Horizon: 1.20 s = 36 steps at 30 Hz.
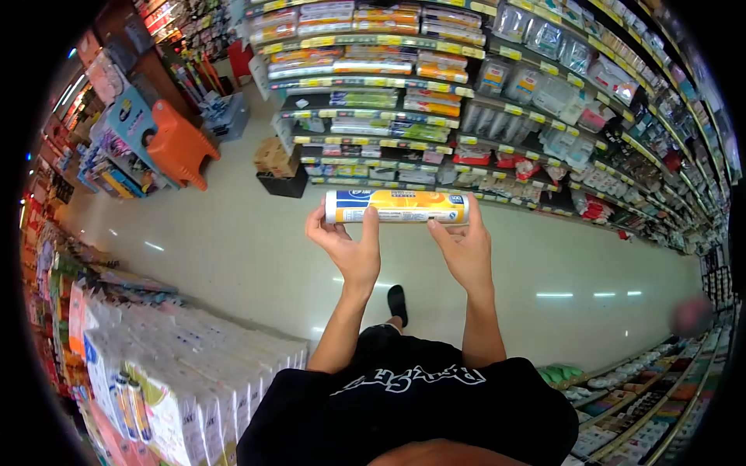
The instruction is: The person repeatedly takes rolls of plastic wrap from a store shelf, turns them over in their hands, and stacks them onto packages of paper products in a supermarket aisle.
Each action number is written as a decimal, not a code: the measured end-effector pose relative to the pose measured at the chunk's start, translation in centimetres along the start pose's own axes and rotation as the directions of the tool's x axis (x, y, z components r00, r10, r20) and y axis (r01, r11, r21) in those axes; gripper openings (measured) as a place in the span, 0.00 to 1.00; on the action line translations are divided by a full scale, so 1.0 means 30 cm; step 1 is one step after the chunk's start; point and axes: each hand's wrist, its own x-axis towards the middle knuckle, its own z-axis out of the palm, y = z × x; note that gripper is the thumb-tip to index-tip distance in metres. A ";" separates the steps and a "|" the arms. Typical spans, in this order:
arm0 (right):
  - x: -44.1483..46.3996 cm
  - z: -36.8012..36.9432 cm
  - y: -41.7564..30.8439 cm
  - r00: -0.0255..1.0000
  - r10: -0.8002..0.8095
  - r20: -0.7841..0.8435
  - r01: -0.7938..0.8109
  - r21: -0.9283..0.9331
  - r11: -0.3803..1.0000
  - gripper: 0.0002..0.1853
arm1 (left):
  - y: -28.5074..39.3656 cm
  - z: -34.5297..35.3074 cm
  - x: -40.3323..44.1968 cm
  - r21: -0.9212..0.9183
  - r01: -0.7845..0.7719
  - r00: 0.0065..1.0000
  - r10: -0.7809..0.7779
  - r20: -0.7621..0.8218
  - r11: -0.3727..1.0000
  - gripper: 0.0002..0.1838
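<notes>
A long orange, white and blue packaged roll lies level across both hands, in front of the shelves. At its left end my left hand grips it, the thumb on the front and the fingers behind. My right hand holds the other end, with the thumb at the lower edge and fingers round the end. Similar orange packages fill the upper rows of the shelf ahead.
Stacked orange stools stand at the left. A cardboard box sits on a black bin by the shelf end. White packs are stacked at the lower left. More goods line racks at the lower right.
</notes>
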 end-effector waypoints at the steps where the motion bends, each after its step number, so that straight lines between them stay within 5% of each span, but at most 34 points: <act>1: 0.064 -0.012 0.021 0.996 -0.066 -0.058 0.067 0.012 0.998 0.46 | -0.023 0.060 0.035 -0.025 0.022 1.000 -0.022 0.017 0.999 0.35; 7: 0.408 -0.135 0.055 0.988 -0.060 -0.145 0.052 -0.057 0.997 0.46 | -0.199 0.393 0.236 -0.085 0.038 0.990 -0.026 0.136 0.996 0.35; 12: 0.593 -0.177 0.120 0.965 -0.050 -0.258 0.068 0.059 0.996 0.47 | -0.286 0.588 0.308 -0.143 0.098 0.972 -0.064 0.225 0.985 0.34; 16: 0.708 -0.186 0.203 0.942 -0.008 -0.337 0.051 0.121 0.991 0.48 | -0.330 0.712 0.351 -0.041 0.047 0.942 -0.031 0.333 0.998 0.34; 23: 1.077 -0.154 0.352 0.867 -0.168 -0.470 0.304 0.230 0.924 0.41 | -0.509 0.891 0.503 0.255 -0.002 0.923 -0.096 0.372 0.967 0.35; 28: 1.426 -0.101 0.374 0.906 -0.096 -0.413 0.303 0.471 0.828 0.40 | -0.652 1.076 0.693 0.179 0.070 0.933 -0.128 0.335 0.981 0.35; 31: 1.707 -0.067 0.390 0.854 -0.141 -0.501 0.360 0.375 0.854 0.42 | -0.685 1.241 0.843 0.115 0.167 0.903 -0.199 0.380 0.979 0.38; 36: 2.111 -0.098 0.372 0.858 -0.134 -0.495 0.324 0.322 0.890 0.37 | -0.928 1.562 1.121 0.142 0.025 0.908 -0.082 0.410 0.990 0.46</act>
